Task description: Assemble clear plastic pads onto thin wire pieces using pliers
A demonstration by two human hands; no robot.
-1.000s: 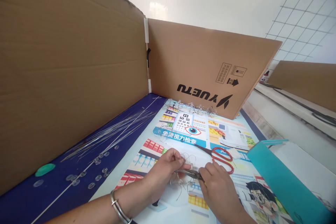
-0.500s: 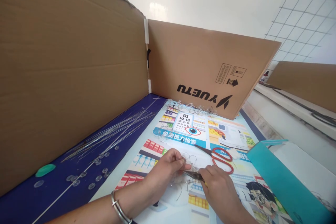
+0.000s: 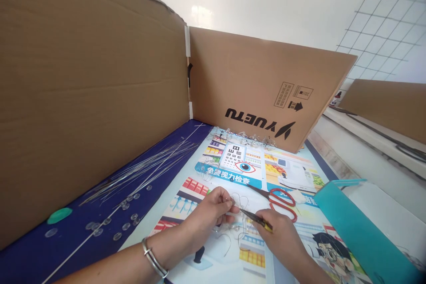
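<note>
My left hand (image 3: 219, 207) pinches a thin wire (image 3: 240, 202) that is bent into loops, with small clear beads about it. My right hand (image 3: 278, 226) grips needle-nose pliers (image 3: 258, 219) by their yellow-and-black handles. The pliers' tips point left and reach the wire beside my left fingertips; whether the jaws grip it is too small to tell. A loose curl of wire (image 3: 229, 246) hangs below my fingers over the printed sheet (image 3: 266, 248). Just beyond the pliers lie red-handled scissors (image 3: 281, 199), their blades pointing left.
Straight wires (image 3: 146, 168) and clear discs (image 3: 117, 236) lie on the blue cloth at left, near a green oval piece (image 3: 60, 215). Cardboard walls (image 3: 259, 84) stand left and behind. Beaded wire pieces (image 3: 253, 139) line the back. A teal box (image 3: 362, 230) stands right.
The pliers have tilted, their tips rising toward my left fingertips, and more of their yellow handle shows. My left hand stays in nearly the same place.
</note>
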